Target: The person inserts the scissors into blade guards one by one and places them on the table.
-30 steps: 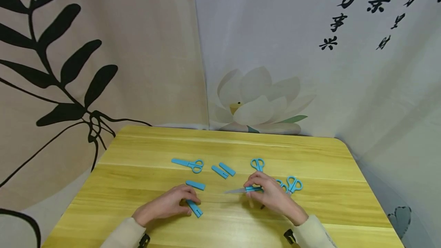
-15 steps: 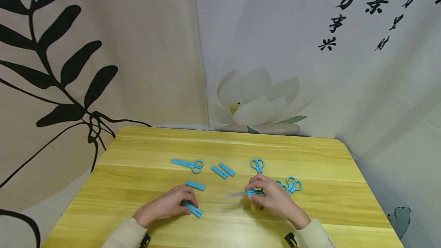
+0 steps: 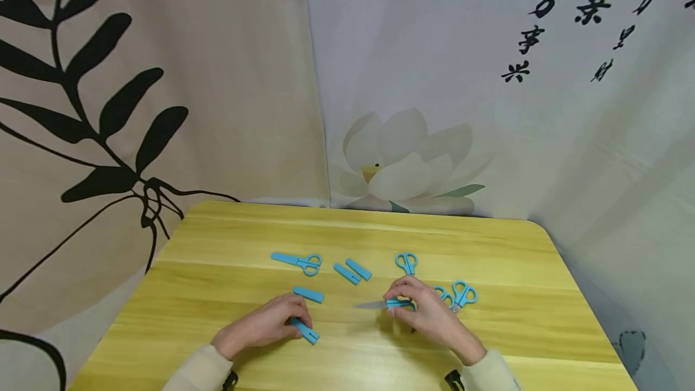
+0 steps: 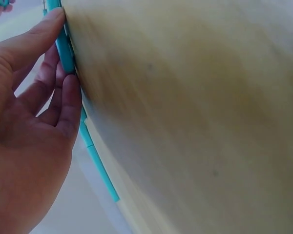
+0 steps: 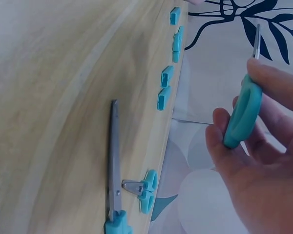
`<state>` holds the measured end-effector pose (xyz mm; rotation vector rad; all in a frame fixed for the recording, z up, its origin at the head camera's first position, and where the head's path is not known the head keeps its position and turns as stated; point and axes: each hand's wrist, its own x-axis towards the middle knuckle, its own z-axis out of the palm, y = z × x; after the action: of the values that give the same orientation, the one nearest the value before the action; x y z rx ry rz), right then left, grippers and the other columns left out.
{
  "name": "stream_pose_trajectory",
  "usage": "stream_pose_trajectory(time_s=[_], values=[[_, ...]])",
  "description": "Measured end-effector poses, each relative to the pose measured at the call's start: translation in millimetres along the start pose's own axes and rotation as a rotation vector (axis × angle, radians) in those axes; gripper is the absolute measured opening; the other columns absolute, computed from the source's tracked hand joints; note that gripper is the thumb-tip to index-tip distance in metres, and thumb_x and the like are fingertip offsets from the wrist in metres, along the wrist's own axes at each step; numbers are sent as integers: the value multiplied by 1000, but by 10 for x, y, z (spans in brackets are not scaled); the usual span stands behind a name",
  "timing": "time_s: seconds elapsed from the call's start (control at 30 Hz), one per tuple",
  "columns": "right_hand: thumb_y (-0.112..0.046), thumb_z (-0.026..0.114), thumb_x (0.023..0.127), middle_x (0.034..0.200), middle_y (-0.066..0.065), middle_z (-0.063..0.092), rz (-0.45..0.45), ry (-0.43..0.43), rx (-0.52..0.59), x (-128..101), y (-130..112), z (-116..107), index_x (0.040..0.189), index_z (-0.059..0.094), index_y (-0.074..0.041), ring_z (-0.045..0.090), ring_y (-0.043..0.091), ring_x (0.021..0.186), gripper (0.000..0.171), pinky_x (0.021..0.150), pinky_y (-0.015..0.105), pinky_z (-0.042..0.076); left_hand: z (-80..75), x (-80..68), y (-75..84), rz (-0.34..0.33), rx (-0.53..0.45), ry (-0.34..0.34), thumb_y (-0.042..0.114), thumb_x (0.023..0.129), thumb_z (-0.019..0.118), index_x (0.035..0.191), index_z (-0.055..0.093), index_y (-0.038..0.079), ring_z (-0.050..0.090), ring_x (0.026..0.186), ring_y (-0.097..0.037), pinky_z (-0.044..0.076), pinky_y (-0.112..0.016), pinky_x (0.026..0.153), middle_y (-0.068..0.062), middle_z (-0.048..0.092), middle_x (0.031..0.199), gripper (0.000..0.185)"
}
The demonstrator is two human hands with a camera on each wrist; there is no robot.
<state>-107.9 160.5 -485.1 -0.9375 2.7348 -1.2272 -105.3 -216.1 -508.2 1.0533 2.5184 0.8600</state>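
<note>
In the head view my left hand (image 3: 268, 324) pinches a blue scissors cover (image 3: 305, 331) between thumb and fingers, low over or on the table. The left wrist view shows the same cover (image 4: 64, 51) under the thumb. My right hand (image 3: 426, 312) holds a pair of blue-handled scissors (image 3: 399, 303) above the table, bare blades pointing left towards the cover. Handle and blade tip of these scissors (image 5: 244, 114) appear in the right wrist view, clear of the table. Cover and blades are apart.
Another cover (image 3: 307, 294) lies just beyond my left hand, and a pair of covers (image 3: 347, 273) lies farther back. Covered scissors (image 3: 295, 261) rest at back left. Uncovered scissors (image 3: 406, 263) lie behind my right hand, with more scissors (image 3: 463, 295) beside it on the wooden table (image 3: 244, 231).
The cover in my left hand has turned slightly, its slotted end swinging a little to the right. My right hand and the scissors have barely moved.
</note>
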Motion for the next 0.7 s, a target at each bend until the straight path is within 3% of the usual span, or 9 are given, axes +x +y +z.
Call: stream_pose_trajectory(time_s=[0.33, 0.57, 0.7], values=[[-11, 79, 93, 119, -6, 66, -8, 47, -16, 18, -54, 17, 114, 76, -15, 66, 19, 106, 21, 88, 44, 59, -3, 61, 95, -8, -35, 55, 18, 97, 75, 110, 76, 22, 57, 102, -6, 52, -32, 90, 15, 60, 109, 14], [-7, 82, 89, 116, -1, 68, -112, 131, -68, 32, -70, 65, 110, 77, -8, 68, 21, 103, 21, 84, 38, 59, 3, 142, 229, -8, -55, 108, 19, 98, 73, 113, 74, 26, 58, 108, -8, 53, -37, 95, 17, 60, 112, 16], [-7, 84, 86, 115, -2, 67, -124, 157, -77, 20, -74, 99, 107, 77, -12, 67, 18, 102, 23, 83, 37, 59, 49, 185, 295, 10, -47, 168, 17, 97, 74, 114, 74, 25, 58, 106, -7, 51, -40, 95, 17, 63, 112, 19]])
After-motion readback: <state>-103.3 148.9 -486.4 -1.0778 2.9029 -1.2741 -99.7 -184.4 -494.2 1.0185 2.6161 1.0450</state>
